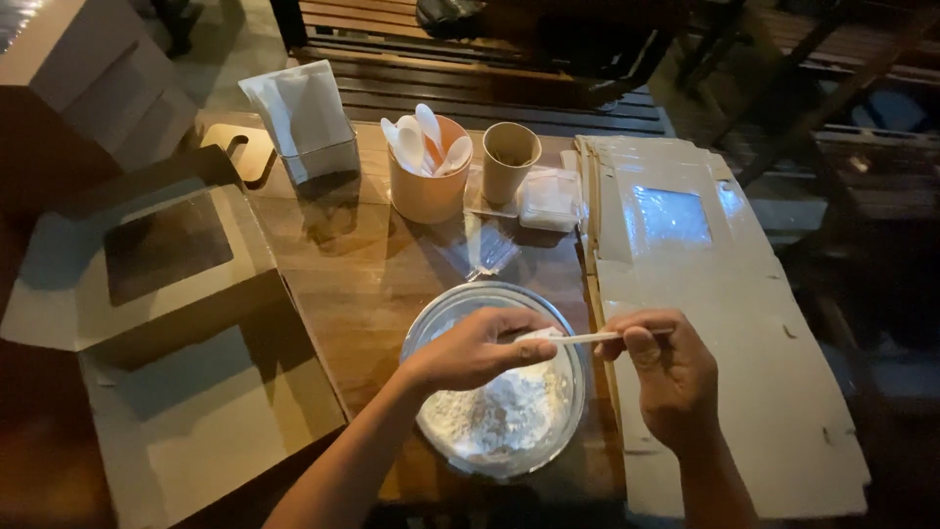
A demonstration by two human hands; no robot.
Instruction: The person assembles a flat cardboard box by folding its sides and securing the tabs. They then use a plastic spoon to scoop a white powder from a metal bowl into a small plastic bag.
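A clear glass bowl [441,315] of white powder [494,419] sits at the near edge of a wooden table [348,269]. Over the bowl, my right hand [668,374] pinches the handle of a thin white plastic spoon [586,338] that lies level. My left hand [478,348] reaches across the bowl, and its fingertips touch the spoon's bowl end.
A paper cup [428,191] full of white spoons and a second paper cup [510,160] stand behind the bowl. A small clear lidded tub [549,201] and a napkin holder [305,122] are nearby. Flat windowed cardboard box blanks lie left [166,323] and right [705,294].
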